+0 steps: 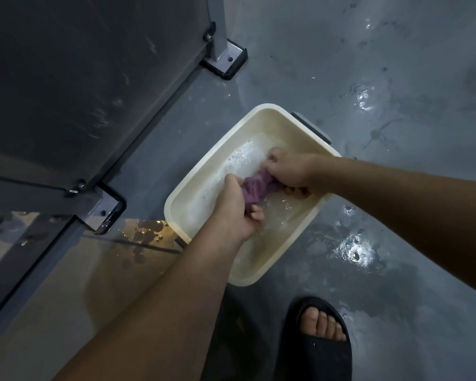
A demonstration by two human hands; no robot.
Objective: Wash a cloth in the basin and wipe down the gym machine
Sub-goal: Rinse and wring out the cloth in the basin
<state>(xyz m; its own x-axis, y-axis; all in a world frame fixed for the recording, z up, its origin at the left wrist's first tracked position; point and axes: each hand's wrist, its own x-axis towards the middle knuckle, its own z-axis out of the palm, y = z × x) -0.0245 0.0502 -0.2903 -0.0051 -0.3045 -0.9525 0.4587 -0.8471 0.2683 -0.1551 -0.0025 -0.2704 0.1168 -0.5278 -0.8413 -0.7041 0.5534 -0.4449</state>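
Observation:
A cream rectangular basin point(261, 119) stands on the grey floor, holding soapy water with foam. Over it, a bunched purple cloth point(254, 187) is stretched between both hands. My left hand point(235, 204) grips the cloth's near end, fingers curled under it. My right hand point(287, 171) grips the far end from the right. The gym machine's dark panel point(94, 78) and grey frame rise at the left, its bolted feet point(226, 60) on the floor.
A second bolted foot plate point(106, 210) sits just left of the basin. The floor point(396, 78) is wet, with shiny puddles at the right. My foot in a black slipper point(318, 342) stands below the basin. A dark cable point(149, 246) runs along the floor.

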